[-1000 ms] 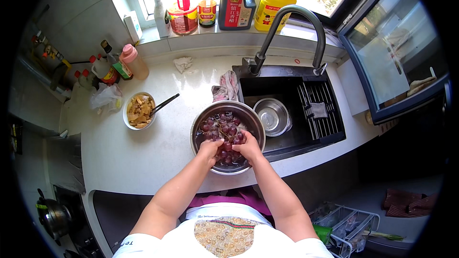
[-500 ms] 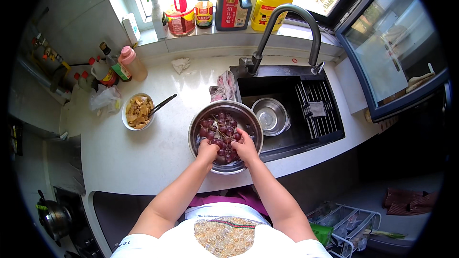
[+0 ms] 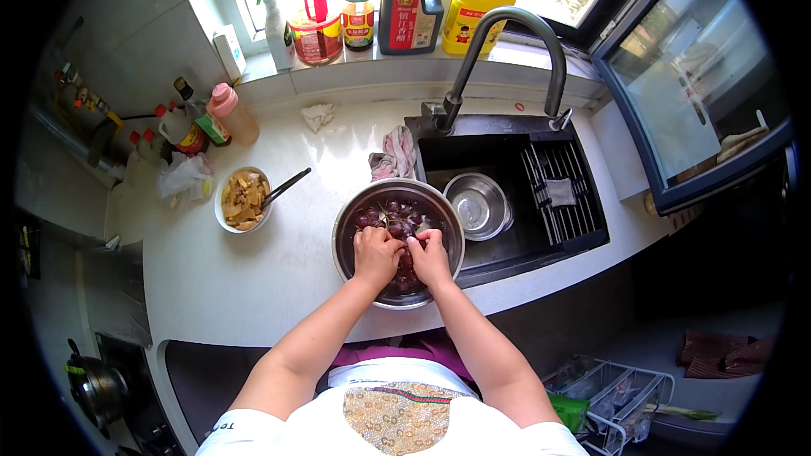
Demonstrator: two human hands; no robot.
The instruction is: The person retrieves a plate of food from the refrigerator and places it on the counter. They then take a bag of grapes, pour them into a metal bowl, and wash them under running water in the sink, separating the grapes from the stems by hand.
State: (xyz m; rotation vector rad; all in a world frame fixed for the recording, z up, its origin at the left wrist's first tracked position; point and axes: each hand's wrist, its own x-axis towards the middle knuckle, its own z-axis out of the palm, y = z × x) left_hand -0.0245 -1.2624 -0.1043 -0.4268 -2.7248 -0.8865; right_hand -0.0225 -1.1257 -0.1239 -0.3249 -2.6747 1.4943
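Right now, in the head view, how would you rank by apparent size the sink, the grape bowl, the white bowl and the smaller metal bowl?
1. Sink
2. Grape bowl
3. White bowl and smaller metal bowl: too alike to rank

arms (image 3: 302, 355) forward | left fingers (image 3: 372, 237) bent | right fingers (image 3: 433, 237) bent, close beside

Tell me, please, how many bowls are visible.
3: the white bowl at left on the counter, the large metal bowl of grapes by the sink, and the smaller metal bowl inside the sink. Others may be hidden.
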